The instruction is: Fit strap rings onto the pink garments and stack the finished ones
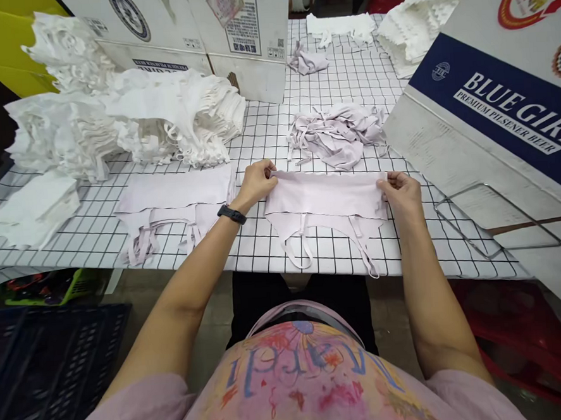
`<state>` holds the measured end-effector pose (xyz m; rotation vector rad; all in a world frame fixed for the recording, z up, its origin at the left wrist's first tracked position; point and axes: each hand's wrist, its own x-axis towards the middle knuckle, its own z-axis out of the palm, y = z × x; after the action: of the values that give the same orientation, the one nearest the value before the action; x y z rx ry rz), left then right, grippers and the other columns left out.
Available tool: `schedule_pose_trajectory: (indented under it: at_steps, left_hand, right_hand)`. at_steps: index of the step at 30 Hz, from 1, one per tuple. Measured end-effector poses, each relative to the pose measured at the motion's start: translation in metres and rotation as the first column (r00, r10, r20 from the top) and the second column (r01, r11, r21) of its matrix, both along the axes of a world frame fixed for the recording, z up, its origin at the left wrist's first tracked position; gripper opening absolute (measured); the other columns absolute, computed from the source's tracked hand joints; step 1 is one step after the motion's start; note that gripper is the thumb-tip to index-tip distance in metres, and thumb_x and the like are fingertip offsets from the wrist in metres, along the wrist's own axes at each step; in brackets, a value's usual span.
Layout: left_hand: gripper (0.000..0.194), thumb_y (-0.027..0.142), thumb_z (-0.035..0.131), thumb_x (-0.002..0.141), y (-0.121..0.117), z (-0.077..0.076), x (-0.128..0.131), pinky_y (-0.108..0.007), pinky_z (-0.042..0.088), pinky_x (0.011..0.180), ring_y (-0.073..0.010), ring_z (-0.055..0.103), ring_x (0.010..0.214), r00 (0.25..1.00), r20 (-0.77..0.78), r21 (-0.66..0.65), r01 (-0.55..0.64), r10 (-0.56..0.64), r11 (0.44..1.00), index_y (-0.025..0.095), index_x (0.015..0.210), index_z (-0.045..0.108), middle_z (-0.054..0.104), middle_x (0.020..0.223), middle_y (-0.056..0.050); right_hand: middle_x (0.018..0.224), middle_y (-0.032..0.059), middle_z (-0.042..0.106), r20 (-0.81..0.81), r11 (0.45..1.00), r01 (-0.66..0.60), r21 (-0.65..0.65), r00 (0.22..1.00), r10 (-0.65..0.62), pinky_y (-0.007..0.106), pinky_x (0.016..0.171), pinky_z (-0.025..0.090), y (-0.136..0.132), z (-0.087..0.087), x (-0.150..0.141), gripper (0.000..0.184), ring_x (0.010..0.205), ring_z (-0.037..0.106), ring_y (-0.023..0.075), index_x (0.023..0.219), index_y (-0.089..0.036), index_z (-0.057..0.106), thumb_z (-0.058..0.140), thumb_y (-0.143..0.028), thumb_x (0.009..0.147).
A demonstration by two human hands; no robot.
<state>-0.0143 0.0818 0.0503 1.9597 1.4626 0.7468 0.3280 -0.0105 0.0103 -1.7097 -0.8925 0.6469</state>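
Note:
A pale pink camisole top lies spread on the checked cloth in front of me, its thin straps hanging toward the table's front edge. My left hand pinches its upper left corner, and a dark band circles that wrist. At the upper right corner, my right hand grips the same fabric between thumb and fingers. Left of my left forearm is a flat stack of similar pink tops, straps toward me. Just beyond the held top sits a crumpled heap of pink garments.
White garments are piled at the back left, with a folded white stack nearer. Cardboard boxes stand behind and at right. A bent wire frame leans by the right box. Below are a dark crate and a red stool.

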Motion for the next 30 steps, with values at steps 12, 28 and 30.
schedule_pose_trajectory:
  at_steps: [12,28,30]
  left_hand:
    - [0.025,0.001,0.054,0.064,-0.006,0.070,-0.007,-0.023,0.025,0.051,-0.0066,0.029,0.048,0.883,0.467,0.142,-0.119,0.040,0.983,0.021,0.079,0.054,0.037,0.051,0.009]
    - [0.028,0.005,0.073,0.073,0.012,0.142,-0.019,-0.023,0.028,0.052,-0.0072,0.041,0.049,0.858,0.514,0.409,-0.222,-0.023,0.885,0.022,0.076,0.051,0.038,0.054,0.008]
    - [0.028,0.003,0.070,0.073,0.010,0.145,-0.020,-0.023,0.026,0.051,-0.0062,0.039,0.047,0.856,0.516,0.430,-0.234,-0.025,0.872,0.022,0.076,0.051,0.039,0.054,0.009]
  right_hand:
    - [0.074,-0.0019,0.063,-0.019,0.895,-0.109,0.433,0.991,0.130,0.028,0.073,0.050,-0.011,0.097,-0.001,0.023,0.068,0.057,0.0114,0.087,-0.017,0.067,0.076,-0.014,0.066]
    - [0.076,0.0008,0.066,0.297,0.718,-0.193,0.668,0.955,-0.019,0.030,0.068,0.050,0.006,0.186,-0.022,0.019,0.066,0.063,0.0125,0.082,-0.016,0.068,0.070,-0.002,0.070]
    - [0.079,0.0010,0.066,0.314,0.713,-0.201,0.672,0.949,-0.028,0.029,0.069,0.050,0.006,0.187,-0.023,0.020,0.068,0.063,0.0123,0.083,-0.017,0.066,0.072,-0.002,0.071]
